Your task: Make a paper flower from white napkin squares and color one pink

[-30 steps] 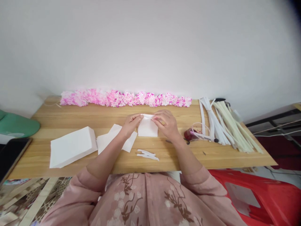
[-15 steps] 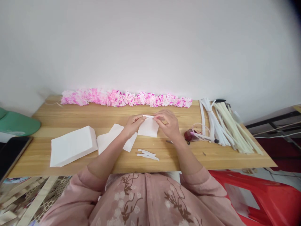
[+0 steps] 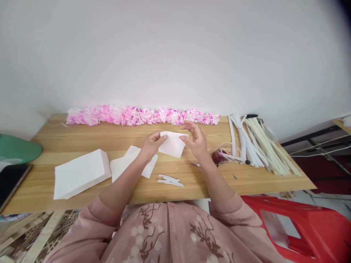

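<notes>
A white paper sheet (image 3: 172, 145) is held above the table with a narrow fold along its top edge. My left hand (image 3: 153, 143) pinches its upper left corner between thumb and fingers. On the upper right corner rests the thumb of my right hand (image 3: 196, 140); the forefinger is lifted off the paper, and the other fingers are partly hidden. Beneath my left forearm lie loose white sheets (image 3: 149, 167). Several short white strips (image 3: 169, 180) lie on the table just in front of me.
A thick white paper stack (image 3: 80, 173) sits left. Pink-and-white ruffled garland (image 3: 142, 116) runs along the wall. To the right are a dark red jar (image 3: 218, 156), scissors (image 3: 196, 165), and bundled white and cream strips (image 3: 263, 146). A phone (image 3: 12, 182), green cap (image 3: 19, 148) and red stool (image 3: 309, 223) flank the table.
The fingers of my right hand have opened and lifted from the sheet's top edge, leaving the thumb on it. The sheet has tilted and its folded edge shows wider. The view has shifted slightly.
</notes>
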`<state>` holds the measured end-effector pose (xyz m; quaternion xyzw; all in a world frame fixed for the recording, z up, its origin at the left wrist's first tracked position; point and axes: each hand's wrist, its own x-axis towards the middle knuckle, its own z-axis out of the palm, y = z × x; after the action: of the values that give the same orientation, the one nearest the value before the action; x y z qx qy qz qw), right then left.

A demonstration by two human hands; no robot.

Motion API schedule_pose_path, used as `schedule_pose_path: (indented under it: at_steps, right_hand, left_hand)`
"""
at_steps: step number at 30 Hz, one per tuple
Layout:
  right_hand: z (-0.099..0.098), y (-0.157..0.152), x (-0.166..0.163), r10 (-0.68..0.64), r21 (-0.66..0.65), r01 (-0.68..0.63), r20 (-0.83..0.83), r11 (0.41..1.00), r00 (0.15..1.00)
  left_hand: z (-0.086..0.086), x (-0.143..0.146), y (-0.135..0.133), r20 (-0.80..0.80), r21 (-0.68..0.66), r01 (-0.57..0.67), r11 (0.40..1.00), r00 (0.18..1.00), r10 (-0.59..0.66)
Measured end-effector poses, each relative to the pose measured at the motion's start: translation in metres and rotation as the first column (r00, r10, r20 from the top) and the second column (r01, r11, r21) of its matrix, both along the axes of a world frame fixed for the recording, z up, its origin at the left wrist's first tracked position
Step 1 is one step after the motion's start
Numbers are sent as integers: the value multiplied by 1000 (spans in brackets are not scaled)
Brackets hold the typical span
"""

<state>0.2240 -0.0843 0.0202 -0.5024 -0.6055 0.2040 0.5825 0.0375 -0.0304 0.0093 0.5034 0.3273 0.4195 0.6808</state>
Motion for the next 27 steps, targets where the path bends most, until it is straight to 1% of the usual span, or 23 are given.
schedule_pose_path:
  at_steps: [2,4,5,7,13,20,24,27]
  right_hand:
    - [-3,3,3,96,-70,-108,-155,992,983]
    - [-6,6,5,161,-138,-197,-238,971,958]
    - [-8,7,5,171,-168,-219,-260,961,950]
    - [-11,9,5,155,-213,-219,-279,952,948]
    - [-20,11,2,105,-284,-170,-229,944,968]
    - [-21,13,3,86,-228,-141,-236,963,968]
    - [-21,11,-1,117,-221,-153,-168,963,979]
    - [-18,10,-2,104,-213,-128,-119,969,987]
  left_hand:
    - [-2,0,3,52,6,-56,998,997,56]
    - [-4,-1,5,106,16,-84,996,991,81]
    - [-5,-1,6,130,20,-90,996,988,87]
    - [-8,-1,7,163,27,-102,994,982,96]
    - [-13,3,7,132,7,-72,997,989,70]
    - [-15,3,8,129,27,-74,997,989,70]
    - [-16,5,7,137,24,-66,998,989,62]
    - [-16,7,6,143,19,-60,998,988,57]
